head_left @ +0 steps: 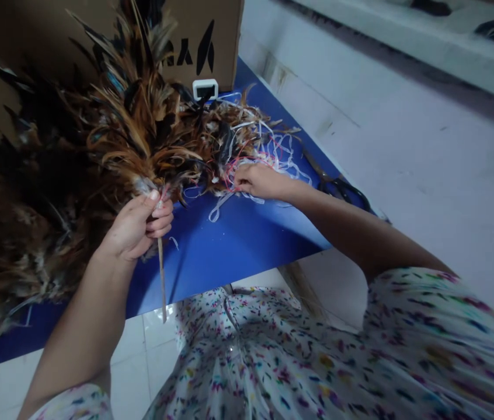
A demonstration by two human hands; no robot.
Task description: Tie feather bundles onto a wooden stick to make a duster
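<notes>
My left hand (144, 226) is wrapped round a thin stick (162, 280) that points down past the table edge. Above that fist a bundle of brown and black feathers (142, 134) fans upward, with some pink string at its base. My right hand (258, 181) has its fingers pinched together at a tangle of white and pink strings (282, 153) among loose feathers. What those fingertips hold, if anything, is too small to make out.
A large pile of dark feathers (32, 192) lies on the left. Behind stands a cardboard box (225, 35) with a small white-framed device (205, 89) before it. Black-handled scissors (343, 188) lie on the blue table (212, 251), beside the wall.
</notes>
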